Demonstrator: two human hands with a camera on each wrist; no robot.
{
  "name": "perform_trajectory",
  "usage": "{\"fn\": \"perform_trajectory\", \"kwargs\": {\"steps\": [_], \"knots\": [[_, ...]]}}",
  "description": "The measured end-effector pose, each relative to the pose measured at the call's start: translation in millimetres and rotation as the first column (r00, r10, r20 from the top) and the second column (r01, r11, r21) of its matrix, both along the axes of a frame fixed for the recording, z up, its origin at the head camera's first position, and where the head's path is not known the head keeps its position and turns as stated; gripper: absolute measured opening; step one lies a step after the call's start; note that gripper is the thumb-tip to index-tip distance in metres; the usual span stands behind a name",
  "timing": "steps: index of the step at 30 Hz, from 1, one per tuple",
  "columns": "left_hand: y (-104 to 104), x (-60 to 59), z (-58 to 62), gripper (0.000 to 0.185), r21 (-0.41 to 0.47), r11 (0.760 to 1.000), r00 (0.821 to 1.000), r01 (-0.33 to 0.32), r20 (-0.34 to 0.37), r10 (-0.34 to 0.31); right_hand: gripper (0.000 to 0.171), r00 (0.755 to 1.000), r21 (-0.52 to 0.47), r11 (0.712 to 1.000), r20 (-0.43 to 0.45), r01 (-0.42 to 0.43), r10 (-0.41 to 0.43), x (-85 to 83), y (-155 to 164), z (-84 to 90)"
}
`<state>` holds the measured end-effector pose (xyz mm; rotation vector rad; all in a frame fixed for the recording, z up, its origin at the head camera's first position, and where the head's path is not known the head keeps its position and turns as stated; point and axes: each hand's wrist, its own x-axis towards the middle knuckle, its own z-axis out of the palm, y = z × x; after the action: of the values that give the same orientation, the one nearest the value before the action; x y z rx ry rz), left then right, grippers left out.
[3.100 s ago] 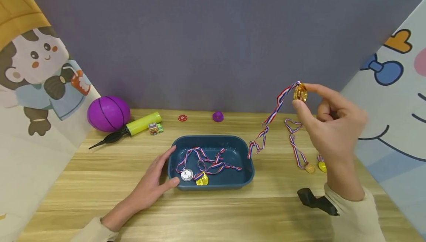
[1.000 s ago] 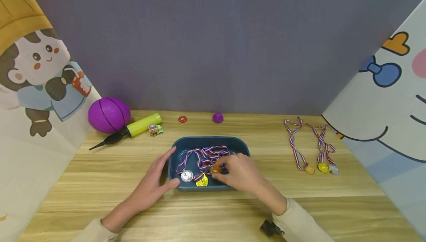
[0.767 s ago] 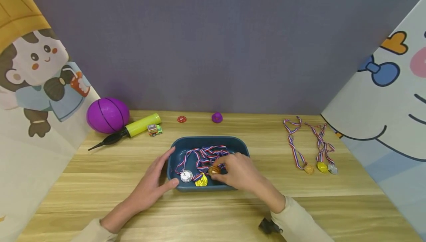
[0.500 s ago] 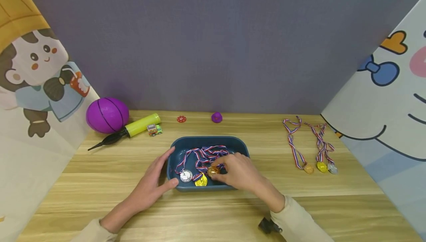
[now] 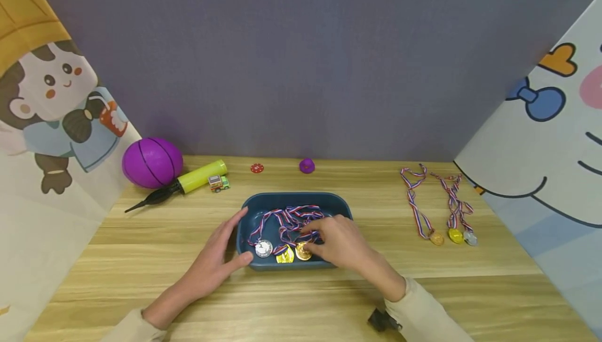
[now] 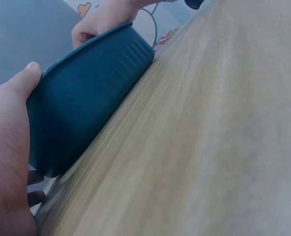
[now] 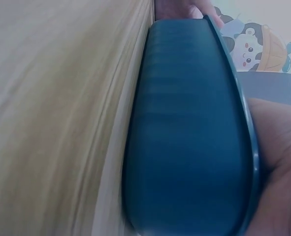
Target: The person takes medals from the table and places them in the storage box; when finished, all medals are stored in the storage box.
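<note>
A dark blue plastic bin [image 5: 295, 267] stands on the wooden table. Inside lie a silver medal [image 5: 264, 248], a yellow-gold medal [image 5: 285, 255] and a gold medal [image 5: 303, 251], with striped ribbons [image 5: 284, 223] tangled behind them. My left hand [image 5: 217, 254] rests against the bin's left end, its thumb and forefinger fairly straight at two corners. In the left wrist view, its thumb touches the outside near the rim. My right hand [image 5: 339, 241] reaches over the bin's right end. Its forefinger and thumb are spread apart, the thumb at the gold medal's edge. Its other fingers are mostly hidden.
To the right lie several more ribboned medals: a bronze-toned one [image 5: 437, 237], a gold one [image 5: 455, 235] and a silver one [image 5: 470, 238]. Behind are a purple ball [image 5: 152, 163], yellow pump [image 5: 196, 176], toy truck [image 5: 219, 183], red chip [image 5: 257, 168] and purple ring [image 5: 307, 165].
My right hand has brought the gold medal from the upper right down into the bin. Its finger and thumb have just parted and the medal has dropped flat. The left hand stays put.
</note>
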<state>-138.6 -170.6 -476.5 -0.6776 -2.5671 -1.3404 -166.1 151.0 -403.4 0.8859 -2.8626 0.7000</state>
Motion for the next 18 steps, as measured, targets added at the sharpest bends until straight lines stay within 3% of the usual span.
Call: {"fn": "perform_trajectory", "kwargs": {"steps": [9, 14, 18], "knots": [[0, -1.1, 0.4, 0.094, 0.001, 1.0, 1.0, 0.006, -0.006, -0.006, 0.027, 0.996, -0.06, 0.998, -0.089, 0.026, -0.032, 6.5, 10, -1.8], [0, -0.3, 1.5, 0.094, 0.002, 1.0, 1.0, 0.003, 0.002, -0.003, 0.026, 0.989, -0.166, 0.986, -0.136, 0.035, -0.058, 10.4, 20, -7.5], [0, 0.2, 1.8, 0.094, 0.004, 1.0, 1.0, 0.003, -0.002, -0.003, 0.023, 0.976, -0.287, 0.957, -0.2, 0.031, -0.091, 13.5, 29, -10.2]]}}
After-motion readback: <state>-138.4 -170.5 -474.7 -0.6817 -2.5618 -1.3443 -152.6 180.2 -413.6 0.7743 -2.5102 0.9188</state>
